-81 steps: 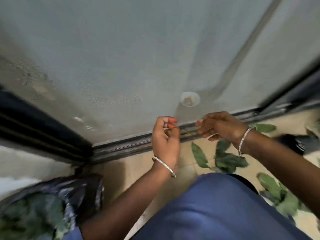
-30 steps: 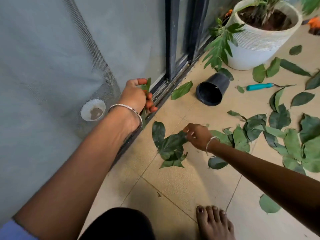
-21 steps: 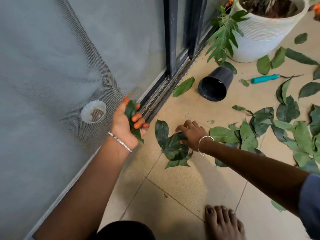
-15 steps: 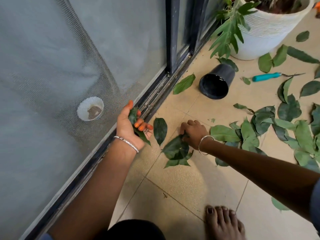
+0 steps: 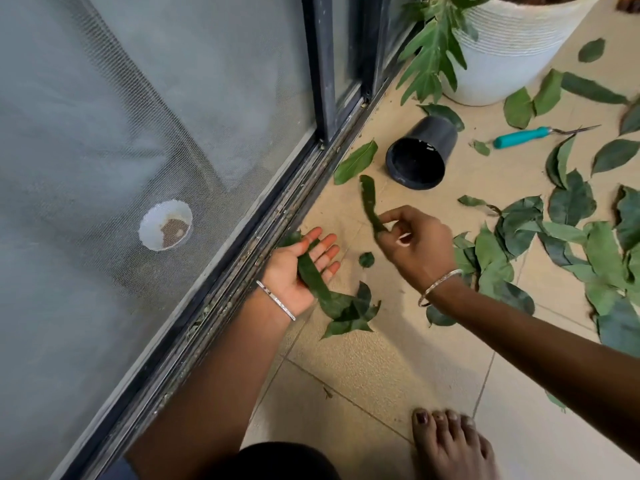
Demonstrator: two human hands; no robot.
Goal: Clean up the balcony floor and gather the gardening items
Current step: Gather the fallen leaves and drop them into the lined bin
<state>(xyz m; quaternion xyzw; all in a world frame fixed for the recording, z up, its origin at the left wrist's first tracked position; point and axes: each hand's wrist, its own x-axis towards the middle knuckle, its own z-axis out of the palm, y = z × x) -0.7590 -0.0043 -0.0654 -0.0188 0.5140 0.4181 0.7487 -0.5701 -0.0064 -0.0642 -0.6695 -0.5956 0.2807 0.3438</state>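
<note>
beige tiled floor (image 5: 381,368), scattered leaves (image 5: 571,206), mesh door (image 5: 138,133), left hand (image 5: 294,268) flat under long leaf (image 5: 313,278), right hand (image 5: 419,244) pinching curled leaf (image 5: 369,199)

We only get the lower part of the white planter (image 5: 512,53), the top edge chops it off, same with the orange bit (image 5: 629,1) in the corner. A bare foot (image 5: 450,445) runs off the bottom. The lower end of the leaf (image 5: 370,202) vanishes inside the grip of the right hand (image 5: 419,244), and the round white thing (image 5: 165,225) behind the mesh (image 5: 104,133) is too hazy for us to name.
</note>
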